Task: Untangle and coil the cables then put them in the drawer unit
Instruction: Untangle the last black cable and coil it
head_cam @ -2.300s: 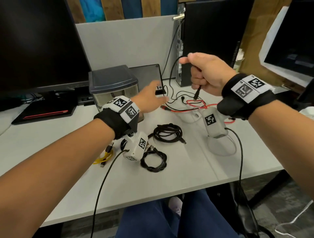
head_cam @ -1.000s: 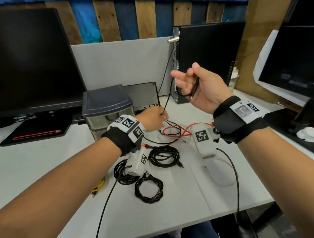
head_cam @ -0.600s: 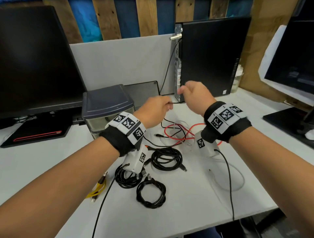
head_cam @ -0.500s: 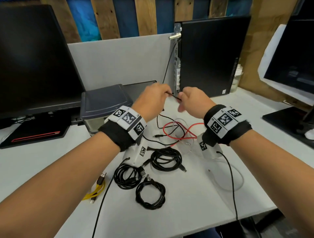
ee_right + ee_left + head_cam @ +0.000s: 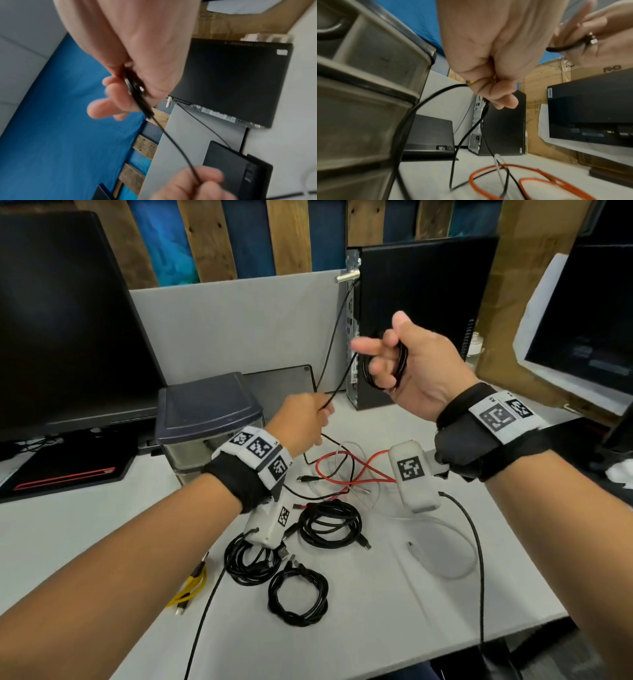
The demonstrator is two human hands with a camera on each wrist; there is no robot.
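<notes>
My right hand [image 5: 383,361] is raised in front of the PC tower and grips small loops of a thin black cable [image 5: 337,378]. In the right wrist view the loops [image 5: 135,88] sit between its thumb and fingers. The strand runs down to my left hand [image 5: 318,412], which pinches it above the table; that grip also shows in the left wrist view [image 5: 489,86]. A red cable [image 5: 349,470], a white one [image 5: 445,542] and the black tail lie tangled below. Three coiled black cables [image 5: 330,523] and a yellow one [image 5: 188,587] lie nearer me. The grey drawer unit [image 5: 205,419] stands left.
A large monitor [image 5: 68,320] stands at the back left, the black PC tower [image 5: 421,313] behind my hands, another monitor [image 5: 582,337] at the right. A flat black box [image 5: 284,385] sits behind the drawer unit. The table's front edge [image 5: 376,659] is close to me.
My hands have parted. The right hand rose and turned palm up with the cable loops. The left hand slid down and left along the strand.
</notes>
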